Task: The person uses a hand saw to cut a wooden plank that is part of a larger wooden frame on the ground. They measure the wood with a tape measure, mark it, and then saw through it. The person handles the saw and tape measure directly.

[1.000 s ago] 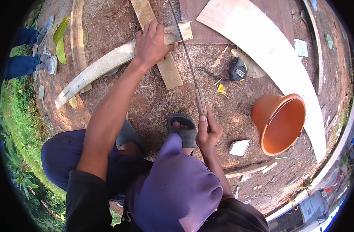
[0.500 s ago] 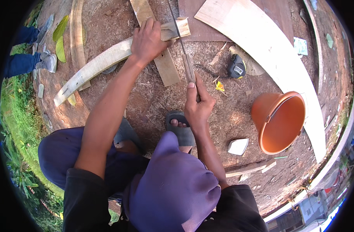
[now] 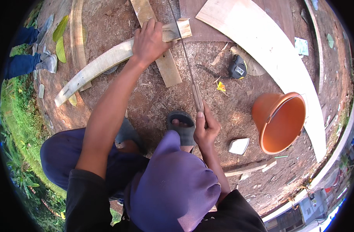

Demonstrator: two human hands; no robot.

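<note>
My left hand (image 3: pixel 150 42) is closed round a curved wooden piece (image 3: pixel 103 62), pressing it down where it crosses a flat wooden plank (image 3: pixel 170 71). In my right hand (image 3: pixel 206 125) is the wooden handle of a handsaw (image 3: pixel 197 96). Its thin blade runs away from me and lies across the curved piece near that piece's far right end, just right of my left hand. How deep the blade sits in the wood I cannot tell.
A black tape measure (image 3: pixel 237 67) lies on the ground to the right. Beyond it are an orange bucket (image 3: pixel 281 123) and a large pale curved board (image 3: pixel 270 42). A white block (image 3: pixel 239 146) sits near the bucket. At far left stands another person, whose shoes (image 3: pixel 49 63) show.
My right hand has drawn the saw back toward me and slightly right, so more blade shows on my side of the wood. My left hand and the curved piece stay nearly in place.
</note>
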